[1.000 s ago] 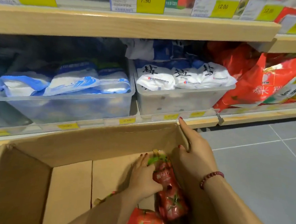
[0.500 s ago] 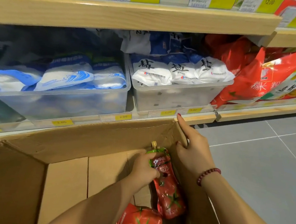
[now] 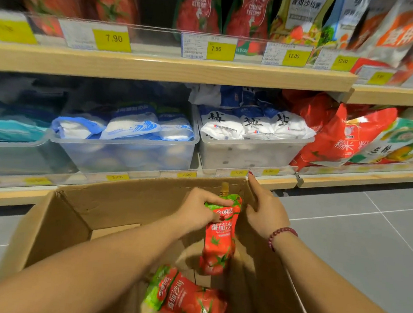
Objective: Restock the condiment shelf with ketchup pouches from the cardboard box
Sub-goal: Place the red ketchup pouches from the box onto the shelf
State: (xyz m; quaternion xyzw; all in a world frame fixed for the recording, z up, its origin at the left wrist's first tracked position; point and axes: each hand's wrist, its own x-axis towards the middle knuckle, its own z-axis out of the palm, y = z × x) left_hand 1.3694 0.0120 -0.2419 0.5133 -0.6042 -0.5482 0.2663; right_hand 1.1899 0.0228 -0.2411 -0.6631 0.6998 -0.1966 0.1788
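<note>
- the left hand (image 3: 196, 212) grips a ketchup pouch (image 3: 219, 240) near its top and holds it upright over the inside of the cardboard box (image 3: 129, 199).
- the right hand (image 3: 265, 209) has relaxed, almost straight fingers and rests against the box's right wall.
- a second pouch (image 3: 185, 299) lies in the box bottom.
- more ketchup pouches stand on the condiment shelf (image 3: 158, 67) above.

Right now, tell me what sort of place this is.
A grocery shop aisle, most likely. Wooden shelves carry yellow price tags, salt bags fill clear bins, and the left hand holds a ketchup pouch above a cardboard box.
</note>
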